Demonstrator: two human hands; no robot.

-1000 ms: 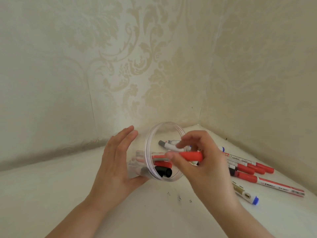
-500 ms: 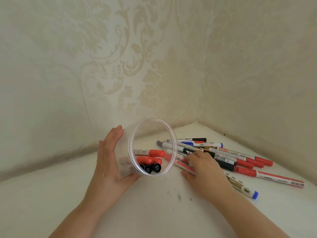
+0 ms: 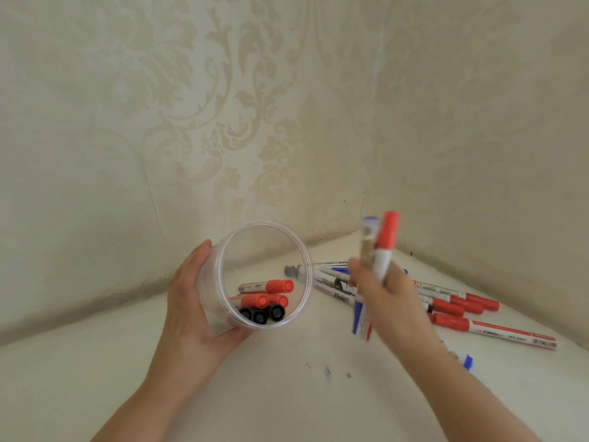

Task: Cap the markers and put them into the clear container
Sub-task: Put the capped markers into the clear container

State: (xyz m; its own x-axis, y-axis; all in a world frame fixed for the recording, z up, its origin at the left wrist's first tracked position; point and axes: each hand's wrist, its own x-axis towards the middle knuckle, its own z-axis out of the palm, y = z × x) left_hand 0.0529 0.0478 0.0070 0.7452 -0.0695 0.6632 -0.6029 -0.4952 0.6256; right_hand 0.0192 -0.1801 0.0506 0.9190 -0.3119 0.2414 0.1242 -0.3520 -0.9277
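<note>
My left hand [image 3: 188,301] holds the clear container [image 3: 220,253] tilted on its side, its round mouth facing me. Inside lie several capped markers, red-capped ones [image 3: 277,287] above black-capped ones [image 3: 259,315]. My right hand [image 3: 389,301] grips two markers upright, blurred by motion: a red-capped marker [image 3: 385,247] and a blue-capped marker [image 3: 368,240] beside it. This hand is to the right of the container's mouth, above the loose pile of markers [image 3: 446,306] on the white surface.
Patterned wallpaper walls meet in a corner just behind the pile. A long red-capped marker [image 3: 497,333] lies at the right, and a blue-capped one [image 3: 467,362] pokes out beside my right forearm. Small dark specks [image 3: 326,371] mark the surface in front.
My right hand dropped a red-capped marker into the container, reached into the pile, and has now lifted two markers upright. The container's mouth has turned more toward me.
</note>
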